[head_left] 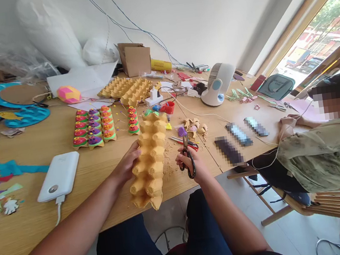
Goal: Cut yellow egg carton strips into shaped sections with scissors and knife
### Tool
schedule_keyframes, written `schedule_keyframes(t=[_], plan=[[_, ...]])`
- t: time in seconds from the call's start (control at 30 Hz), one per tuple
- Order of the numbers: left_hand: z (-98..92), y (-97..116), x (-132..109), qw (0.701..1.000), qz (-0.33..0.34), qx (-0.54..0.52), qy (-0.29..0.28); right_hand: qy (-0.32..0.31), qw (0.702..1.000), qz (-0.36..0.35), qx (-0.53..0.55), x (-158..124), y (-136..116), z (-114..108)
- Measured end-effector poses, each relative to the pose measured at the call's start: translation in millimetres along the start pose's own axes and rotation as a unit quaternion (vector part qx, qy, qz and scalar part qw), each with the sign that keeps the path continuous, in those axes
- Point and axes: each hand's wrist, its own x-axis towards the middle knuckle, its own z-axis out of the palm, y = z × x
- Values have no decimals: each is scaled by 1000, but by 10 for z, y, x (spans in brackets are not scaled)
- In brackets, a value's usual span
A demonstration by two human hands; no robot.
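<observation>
My left hand (128, 161) grips the left edge of a yellow egg carton strip (149, 163), tilted up over the table's front edge. Most of the fingers are behind the carton. Black-handled scissors (187, 152) are in my right hand (194, 164), blades pointing away from me and apart from the carton. Just past the scissors lie a purple ball-shaped piece (182, 131), a red utility knife (193, 145) and cut carton pieces (203, 129). Carton crumbs are scattered on the wood between my hands.
Painted carton cups (93, 127) stand in rows behind my left hand. More egg cartons (127, 90) lie near a cardboard box (136, 58). A white power bank (58, 176) is at left, a white fan (219, 83) at right. Another person (326, 153) sits at the right.
</observation>
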Motion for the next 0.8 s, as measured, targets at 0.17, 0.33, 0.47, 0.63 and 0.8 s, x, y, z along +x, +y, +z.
schedule_keyframes(t=[0.17,0.33,0.47,0.63,0.8], plan=[[33,13,37,1000,12,-11,26,-11,1000,13,5,-113,50,-22],[109,47,-4,997,30,8,64,-27,999,32,-9,-230,55,-48],[164,98,-80,992,63,20,107,-45,998,48,-19,-305,34,-79],[252,222,-245,986,112,16,126,-39,998,45,7,-386,70,-85],[340,326,-502,980,141,20,138,-34,997,44,45,-466,96,-85]])
